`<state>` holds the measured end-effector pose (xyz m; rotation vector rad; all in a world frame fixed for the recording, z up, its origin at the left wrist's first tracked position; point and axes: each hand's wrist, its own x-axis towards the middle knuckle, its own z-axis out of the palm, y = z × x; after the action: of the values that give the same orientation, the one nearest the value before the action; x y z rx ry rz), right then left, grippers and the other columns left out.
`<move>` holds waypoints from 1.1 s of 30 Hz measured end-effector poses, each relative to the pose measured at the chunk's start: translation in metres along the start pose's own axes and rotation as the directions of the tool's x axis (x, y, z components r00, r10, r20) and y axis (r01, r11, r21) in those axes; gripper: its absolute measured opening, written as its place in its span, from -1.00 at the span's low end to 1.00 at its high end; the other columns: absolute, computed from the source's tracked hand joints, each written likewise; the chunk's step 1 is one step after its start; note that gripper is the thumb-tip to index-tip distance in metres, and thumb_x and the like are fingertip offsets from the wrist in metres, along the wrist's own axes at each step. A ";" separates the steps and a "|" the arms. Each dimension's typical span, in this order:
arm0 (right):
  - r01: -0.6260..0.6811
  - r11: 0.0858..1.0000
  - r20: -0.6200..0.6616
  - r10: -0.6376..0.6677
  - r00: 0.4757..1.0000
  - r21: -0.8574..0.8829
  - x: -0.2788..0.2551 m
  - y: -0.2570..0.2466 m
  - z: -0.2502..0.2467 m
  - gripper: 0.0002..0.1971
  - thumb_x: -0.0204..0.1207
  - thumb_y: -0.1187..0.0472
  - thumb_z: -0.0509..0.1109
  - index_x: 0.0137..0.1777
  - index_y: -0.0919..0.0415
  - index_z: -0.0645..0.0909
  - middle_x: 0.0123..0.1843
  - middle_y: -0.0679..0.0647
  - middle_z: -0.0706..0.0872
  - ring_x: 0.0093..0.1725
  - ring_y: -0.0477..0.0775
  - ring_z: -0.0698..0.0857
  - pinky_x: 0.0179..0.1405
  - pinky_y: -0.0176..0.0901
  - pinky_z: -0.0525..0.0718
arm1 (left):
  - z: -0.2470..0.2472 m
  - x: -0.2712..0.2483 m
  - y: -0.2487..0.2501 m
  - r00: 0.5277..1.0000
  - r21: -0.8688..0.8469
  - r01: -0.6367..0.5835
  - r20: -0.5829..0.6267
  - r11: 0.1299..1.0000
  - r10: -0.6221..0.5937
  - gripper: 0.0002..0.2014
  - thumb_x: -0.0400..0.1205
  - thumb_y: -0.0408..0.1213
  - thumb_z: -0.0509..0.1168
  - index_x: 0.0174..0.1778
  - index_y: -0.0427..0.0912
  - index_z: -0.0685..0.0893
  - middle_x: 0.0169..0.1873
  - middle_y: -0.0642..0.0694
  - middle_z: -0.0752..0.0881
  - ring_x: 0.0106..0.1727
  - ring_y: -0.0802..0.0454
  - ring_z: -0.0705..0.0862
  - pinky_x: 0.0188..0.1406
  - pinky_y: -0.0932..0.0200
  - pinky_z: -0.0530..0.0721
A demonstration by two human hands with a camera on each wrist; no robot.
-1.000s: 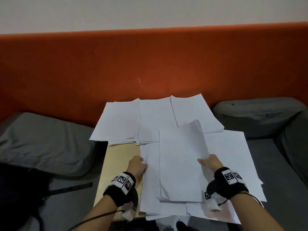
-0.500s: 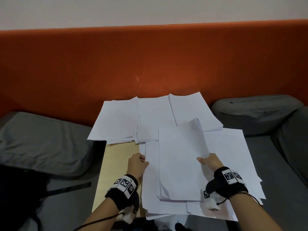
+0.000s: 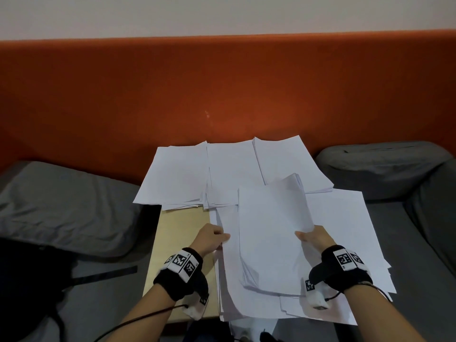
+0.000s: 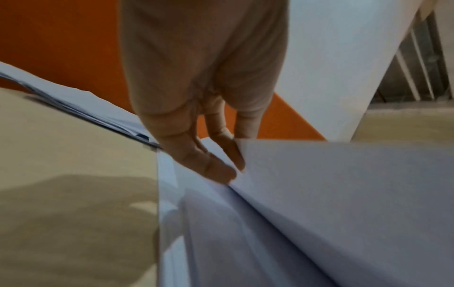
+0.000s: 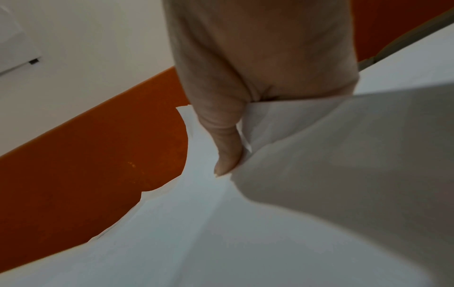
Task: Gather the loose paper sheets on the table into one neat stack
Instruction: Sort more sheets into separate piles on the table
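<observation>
No readable text, numbers or brands anywhere. Only black-and-white square code markers on the wristbands (image 3: 182,264) just behind each hand (patterns, not letters). Blank white faces on the paper sheets (image 3: 271,233).

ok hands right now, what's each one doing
Left hand: pinching the edge of the lower paper pile.
Right hand: gripping the lifted bundle of sheets.

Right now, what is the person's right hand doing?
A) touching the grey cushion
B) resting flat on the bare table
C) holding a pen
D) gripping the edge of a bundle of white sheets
D: the right hand grips the bundle of sheets at its right edge, thumb on top.
</observation>
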<state>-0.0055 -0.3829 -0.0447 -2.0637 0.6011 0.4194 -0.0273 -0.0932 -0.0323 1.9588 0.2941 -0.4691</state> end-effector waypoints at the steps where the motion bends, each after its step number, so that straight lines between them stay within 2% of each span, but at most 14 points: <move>1: -0.001 1.000 -0.002 0.001 1.000 0.003 0.000 0.000 0.000 -0.63 0.51 0.31 0.41 0.24 0.52 0.54 0.01 0.29 0.63 -0.01 0.20 0.57 -0.01 -0.09 0.45 | -0.002 -0.002 0.000 1.000 -0.018 0.018 0.017 1.000 -0.017 -0.54 0.59 -0.45 0.29 -0.58 -0.13 0.25 -0.58 -0.01 0.27 -0.51 0.08 0.34 -0.40 0.30 0.47; 4: -0.001 1.000 0.012 0.001 1.000 0.000 -0.004 0.001 0.003 -0.64 0.51 0.31 0.41 0.23 0.53 0.56 -0.03 0.27 0.63 -0.01 0.21 0.59 -0.02 -0.09 0.46 | -0.001 -0.001 -0.007 0.998 0.023 0.046 -0.038 0.999 -0.045 -0.62 0.56 -0.48 0.23 -0.53 -0.14 0.28 -0.50 -0.06 0.35 -0.44 0.05 0.37 -0.31 0.20 0.39; 7: 0.003 1.000 0.019 -0.003 1.000 0.007 -0.007 0.001 0.005 -0.64 0.52 0.30 0.41 0.24 0.52 0.55 -0.01 0.27 0.63 0.00 0.20 0.58 -0.01 -0.10 0.45 | 0.010 -0.001 -0.006 0.994 0.034 0.033 -0.102 0.999 -0.029 -0.66 0.59 -0.43 0.20 -0.47 -0.13 0.26 -0.47 -0.02 0.34 -0.43 0.09 0.32 -0.41 0.24 0.28; 10: 0.001 1.000 0.017 -0.001 1.000 0.006 -0.008 0.000 0.006 -0.63 0.52 0.29 0.41 0.26 0.52 0.54 0.00 0.26 0.62 0.00 0.20 0.58 -0.01 -0.10 0.44 | 0.015 0.001 -0.002 0.993 -0.026 0.050 -0.109 0.998 -0.053 -0.84 0.59 -0.41 0.21 -0.31 -0.22 0.43 -0.37 -0.06 0.49 -0.38 0.09 0.43 -0.47 0.32 0.33; 14: -0.003 1.000 0.010 0.003 1.000 0.004 -0.010 -0.002 0.007 -0.61 0.53 0.30 0.40 0.28 0.52 0.52 0.02 0.28 0.62 0.01 0.19 0.57 -0.01 -0.11 0.43 | 0.012 0.009 0.000 0.982 -0.129 0.141 -0.108 0.982 -0.155 -0.65 0.58 -0.46 0.22 -0.48 -0.12 0.31 -0.49 -0.07 0.30 -0.49 0.07 0.32 -0.58 0.31 0.25; 15: -0.004 1.000 0.009 0.004 1.000 0.003 -0.010 -0.002 0.007 -0.60 0.52 0.30 0.41 0.29 0.53 0.51 0.04 0.30 0.63 0.01 0.19 0.57 -0.01 -0.11 0.43 | 0.013 0.007 0.002 0.978 -0.130 0.163 -0.107 0.978 -0.177 -0.71 0.59 -0.45 0.23 -0.44 -0.15 0.39 -0.48 -0.06 0.30 -0.48 0.06 0.33 -0.61 0.33 0.26; 17: -0.006 1.000 0.006 0.006 1.000 0.005 -0.010 -0.002 0.007 -0.59 0.52 0.30 0.41 0.29 0.54 0.51 0.04 0.31 0.63 0.01 0.19 0.57 -0.01 -0.11 0.44 | 0.015 0.005 0.006 0.973 -0.151 0.188 -0.107 0.971 -0.205 -0.87 0.59 -0.41 0.25 -0.04 -0.43 0.58 -0.42 -0.06 0.33 -0.35 0.03 0.43 -0.57 0.32 0.32; 18: -0.006 1.000 0.006 0.006 1.000 0.006 -0.010 -0.002 0.007 -0.60 0.52 0.30 0.41 0.29 0.53 0.51 0.03 0.30 0.63 0.01 0.20 0.57 -0.01 -0.10 0.44 | 0.016 0.007 0.005 0.971 -0.160 0.190 -0.116 0.969 -0.209 -0.72 0.58 -0.40 0.25 0.13 -0.53 0.54 -0.40 -0.06 0.34 -0.28 0.00 0.46 -0.52 0.29 0.33; 20: -0.007 1.000 0.008 0.007 1.000 0.002 -0.009 -0.001 0.007 -0.60 0.52 0.30 0.41 0.28 0.53 0.51 0.07 0.33 0.65 0.00 0.20 0.57 -0.01 -0.10 0.45 | 0.014 0.007 0.007 0.972 -0.160 0.180 -0.122 0.971 -0.200 -0.88 0.56 -0.44 0.24 -0.04 -0.40 0.60 -0.42 -0.06 0.34 -0.34 0.03 0.43 -0.47 0.25 0.31; 22: -0.007 1.000 0.002 0.007 1.000 0.001 -0.009 0.000 0.008 -0.60 0.51 0.30 0.42 0.28 0.53 0.52 0.17 0.40 0.67 0.02 0.22 0.59 0.00 -0.10 0.46 | 0.014 0.011 0.005 0.970 -0.091 0.163 -0.168 0.982 -0.177 -0.72 0.55 -0.47 0.22 -0.46 -0.14 0.38 -0.48 -0.04 0.31 -0.46 0.09 0.33 -0.49 0.26 0.25; 24: -0.006 1.000 -0.001 0.006 1.000 0.001 -0.008 0.000 0.008 -0.60 0.51 0.29 0.42 0.27 0.52 0.53 0.18 0.41 0.67 0.04 0.25 0.62 0.00 -0.10 0.47 | 0.015 0.011 0.006 0.973 0.001 0.133 -0.192 0.991 -0.130 -0.62 0.56 -0.45 0.21 -0.50 -0.12 0.21 -0.50 -0.02 0.29 -0.48 0.12 0.28 -0.53 0.28 0.19; 27: -0.006 1.000 -0.003 0.006 1.000 0.011 -0.007 0.001 0.009 -0.61 0.51 0.29 0.42 0.25 0.52 0.54 0.04 0.34 0.67 -0.01 0.21 0.60 -0.02 -0.10 0.47 | 0.021 0.009 0.006 0.974 0.148 0.103 -0.213 0.984 -0.070 -0.64 0.62 -0.41 0.17 -0.46 -0.15 0.22 -0.44 -0.01 0.32 -0.44 0.15 0.31 -0.54 0.32 0.23; 30: -0.006 1.000 -0.002 0.006 1.000 0.019 -0.007 0.002 0.009 -0.61 0.51 0.27 0.43 0.25 0.50 0.55 -0.02 0.28 0.64 -0.02 0.22 0.61 -0.02 -0.08 0.49 | 0.023 0.011 0.008 0.980 0.273 0.103 -0.195 0.956 -0.050 -0.76 0.67 -0.33 0.14 -0.34 -0.19 0.35 -0.30 -0.04 0.42 -0.20 0.02 0.49 -0.29 0.25 0.45; 33: -0.009 1.000 0.003 0.008 1.000 0.023 -0.006 0.003 0.010 -0.61 0.51 0.26 0.43 0.25 0.51 0.54 -0.02 0.28 0.64 -0.01 0.23 0.61 -0.02 -0.07 0.49 | 0.023 0.013 0.009 0.986 0.320 0.112 -0.152 0.941 -0.065 -0.77 0.68 -0.23 0.15 0.08 -0.34 0.50 0.08 -0.25 0.55 0.21 -0.17 0.55 0.12 0.14 0.51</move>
<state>-0.0128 -0.3747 -0.0487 -2.0390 0.6104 0.4189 -0.0160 -0.1179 -0.0392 2.3171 0.4164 -0.4624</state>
